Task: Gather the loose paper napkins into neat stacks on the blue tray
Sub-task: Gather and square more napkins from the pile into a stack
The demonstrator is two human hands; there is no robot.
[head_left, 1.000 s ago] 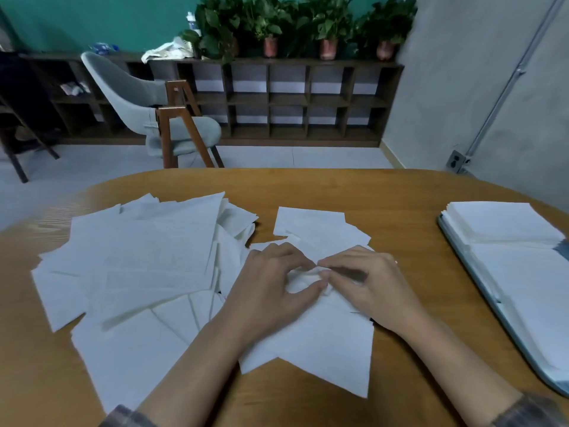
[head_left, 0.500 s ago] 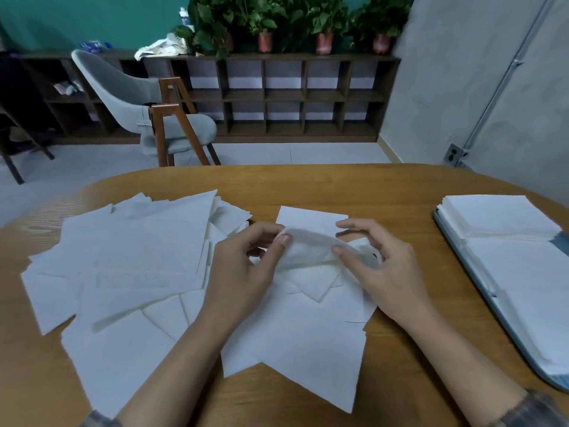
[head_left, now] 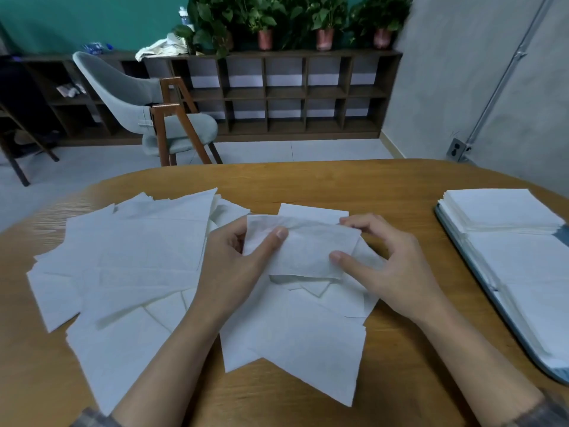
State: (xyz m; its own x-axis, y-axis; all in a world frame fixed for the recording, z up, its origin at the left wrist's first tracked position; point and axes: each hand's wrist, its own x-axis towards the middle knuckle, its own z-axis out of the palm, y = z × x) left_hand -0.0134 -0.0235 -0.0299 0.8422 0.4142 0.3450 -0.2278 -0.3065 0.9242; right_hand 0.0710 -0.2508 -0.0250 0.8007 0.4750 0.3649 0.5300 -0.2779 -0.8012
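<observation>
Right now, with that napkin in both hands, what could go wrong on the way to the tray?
1. The napkin is limp and only pinched at its ends by the left hand and right hand; it may crumple or tear.
2. Both forearms lie over the pile; swinging right could drag sheets along.
3. The tray is nearly covered by stacks; a careless drop could skew one.

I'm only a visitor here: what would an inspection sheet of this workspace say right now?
Surface: wooden table, round-edged.
Job's things: loose napkins spread left and centre; one napkin lifted; neat stacks on the blue tray, right.
Clutter: nothing seen.
Hands: left hand and right hand both pinch the lifted napkin.
Cables: nothing seen; a wall conduit runs to a socket box.
Surroundings: grey chair, shelf unit, potted plants.
</observation>
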